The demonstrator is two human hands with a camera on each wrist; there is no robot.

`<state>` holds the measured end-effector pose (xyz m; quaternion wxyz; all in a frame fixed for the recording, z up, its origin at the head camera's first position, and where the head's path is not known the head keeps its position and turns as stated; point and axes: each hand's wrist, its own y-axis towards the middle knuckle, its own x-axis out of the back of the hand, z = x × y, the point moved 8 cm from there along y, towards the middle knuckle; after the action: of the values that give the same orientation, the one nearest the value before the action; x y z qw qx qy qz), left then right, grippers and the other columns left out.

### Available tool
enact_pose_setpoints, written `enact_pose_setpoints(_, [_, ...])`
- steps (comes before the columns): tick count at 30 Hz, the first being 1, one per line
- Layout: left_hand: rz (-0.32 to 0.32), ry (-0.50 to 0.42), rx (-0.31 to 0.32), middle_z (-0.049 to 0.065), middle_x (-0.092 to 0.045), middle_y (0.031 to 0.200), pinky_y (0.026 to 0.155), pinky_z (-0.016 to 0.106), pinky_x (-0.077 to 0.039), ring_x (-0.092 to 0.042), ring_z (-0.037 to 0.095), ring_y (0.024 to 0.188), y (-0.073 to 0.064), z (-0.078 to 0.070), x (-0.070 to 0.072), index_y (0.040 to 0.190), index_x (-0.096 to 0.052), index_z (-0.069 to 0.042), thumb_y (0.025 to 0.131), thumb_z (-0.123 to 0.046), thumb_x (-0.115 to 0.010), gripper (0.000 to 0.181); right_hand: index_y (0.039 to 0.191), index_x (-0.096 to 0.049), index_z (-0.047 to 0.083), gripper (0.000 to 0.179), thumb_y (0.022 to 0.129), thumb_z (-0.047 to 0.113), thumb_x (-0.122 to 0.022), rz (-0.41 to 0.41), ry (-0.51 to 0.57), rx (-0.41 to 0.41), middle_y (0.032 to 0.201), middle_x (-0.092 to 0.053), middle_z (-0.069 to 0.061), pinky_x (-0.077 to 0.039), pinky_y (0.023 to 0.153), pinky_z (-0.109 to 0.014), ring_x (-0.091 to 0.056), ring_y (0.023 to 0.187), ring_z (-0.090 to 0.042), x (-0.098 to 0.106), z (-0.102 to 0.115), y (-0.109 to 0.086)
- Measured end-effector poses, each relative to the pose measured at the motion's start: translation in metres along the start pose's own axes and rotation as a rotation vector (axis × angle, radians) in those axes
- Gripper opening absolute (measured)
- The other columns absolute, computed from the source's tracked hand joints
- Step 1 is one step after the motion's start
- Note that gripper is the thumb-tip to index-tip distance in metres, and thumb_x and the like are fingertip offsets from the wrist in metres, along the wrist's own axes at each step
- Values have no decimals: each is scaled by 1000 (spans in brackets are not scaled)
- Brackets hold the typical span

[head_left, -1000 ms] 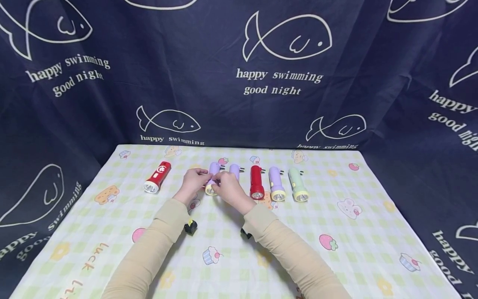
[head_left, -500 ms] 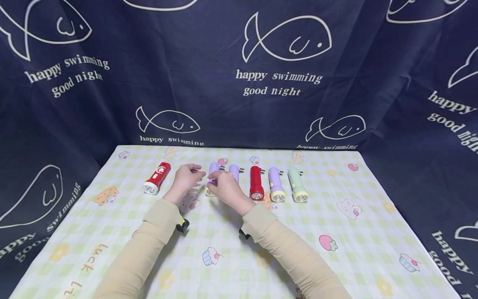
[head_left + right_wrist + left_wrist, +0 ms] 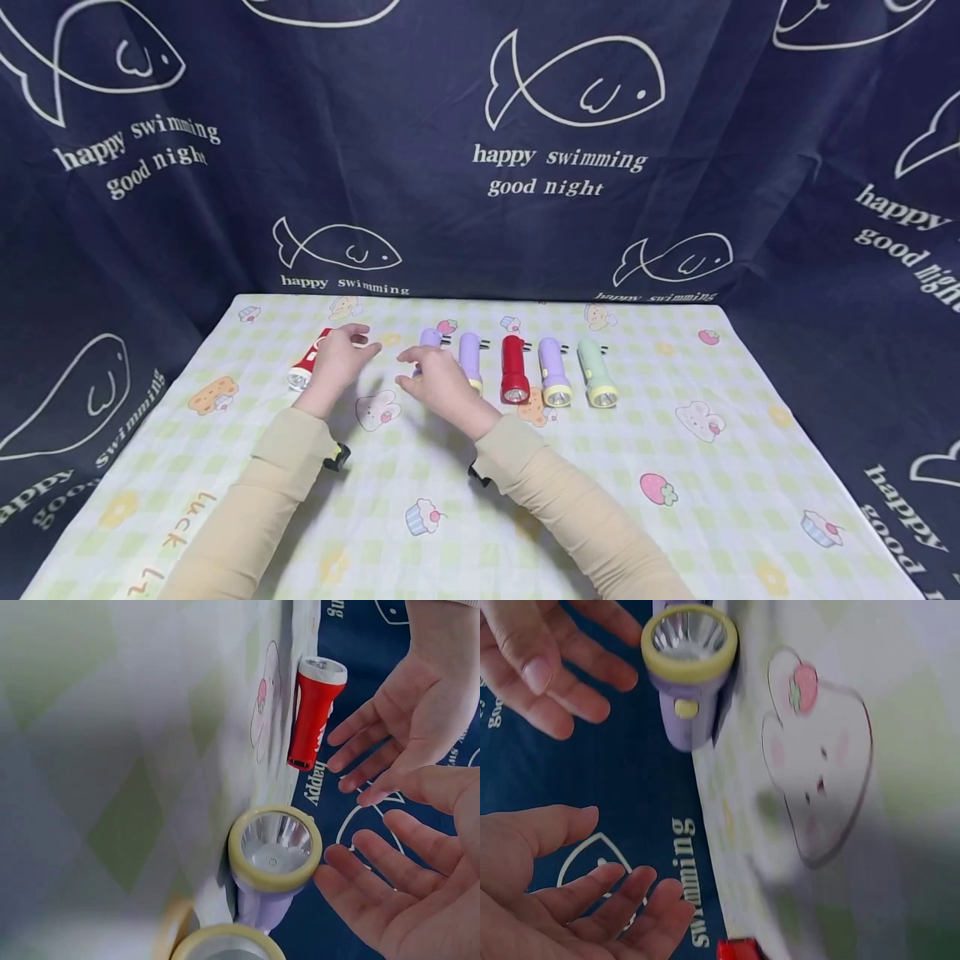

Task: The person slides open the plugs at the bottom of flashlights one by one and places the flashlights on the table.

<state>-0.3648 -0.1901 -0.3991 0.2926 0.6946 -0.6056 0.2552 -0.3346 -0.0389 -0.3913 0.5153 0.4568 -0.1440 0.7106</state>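
In the head view, my left hand (image 3: 341, 358) hovers over a red flashlight with a white head (image 3: 303, 367), hiding part of it. It holds nothing, and its fingers look relaxed in the left wrist view. My right hand (image 3: 442, 385) is in front of the leftmost purple flashlight (image 3: 431, 337) and covers most of it. Seen from the right wrist, the right fingers (image 3: 360, 877) are loosely spread beside that flashlight's yellow rim (image 3: 275, 847); whether they touch it I cannot tell. Nothing is between the two hands, whose palms face each other.
Rightward in the row lie a second purple flashlight (image 3: 469, 354), a red one (image 3: 514, 367), another purple one (image 3: 553, 367) and a pale green one (image 3: 597, 371), with small prongs at their tails. A checked cloth (image 3: 720, 500) covers the table; a dark blue curtain (image 3: 420, 150) stands behind.
My left hand has moved left, from the leftmost purple flashlight to over the white-headed red one. My right hand has shifted slightly left and its fingers have spread. The flashlights have stayed in place.
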Motion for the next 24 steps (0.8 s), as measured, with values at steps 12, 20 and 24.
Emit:
enact_pose_setpoints(12, [-91, 78, -7, 28, -61, 115, 96, 52, -43, -56, 43, 109, -4, 24, 30, 124, -54, 7, 87, -18, -63, 46, 116, -65, 13, 33, 85, 23, -70, -1, -3, 45, 116, -66, -1, -52, 85, -23, -64, 100, -15, -7, 17, 0])
enact_pose_setpoints(20, [-94, 102, 44, 31, -57, 119, 99, 51, -41, -52, 45, 113, -5, 42, 41, 124, -54, 9, 88, -15, -62, 44, 117, -64, 11, 33, 86, 22, -69, 39, 7, 93, 117, -66, -3, -49, 90, -19, -63, 104, -15, -15, 29, -1])
enact_pose_setpoints(24, [-92, 106, 67, 31, -55, 122, 99, 52, -40, -51, 45, 113, -2, 50, 42, 125, -53, 8, 87, -16, -62, 46, 117, -65, 12, 32, 86, 22, -69, 40, -6, 92, 117, -66, -3, -49, 89, -19, -63, 103, -15, -19, 29, -2])
